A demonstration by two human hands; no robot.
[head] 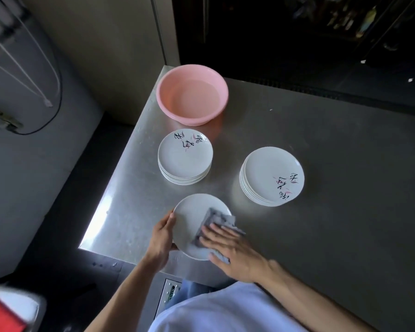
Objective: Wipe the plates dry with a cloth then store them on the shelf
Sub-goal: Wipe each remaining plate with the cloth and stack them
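- While gripped at lower centre of the frame, above the near left corner of the table: 1 white plate (192,221), glossy, plain white where visible.
- Clasped at its left rim by the left hand (162,238), thumb over the edge, fingers curled underneath.
- Covered on its right half by a folded grey cloth (217,222), pressed down by the right hand (235,250), with fingers straight, spread and flat, curled round nothing.
- Further up, 2 piles of similar white plates, well apart: left stack (185,156) at centre, right stack (272,174) right of centre. Black brush characters and pink strokes on each top plate.
- Above the left stack and just beside it, a pink basin (192,94), seemingly holding clear water.
- Beneath everything, a brushed steel table (333,152), with bright glare and droplets along its left edge.
- Left of the frame: grey wall (34,188).
- Upper right: dark shelving (345,20), contents too blurred to tell.
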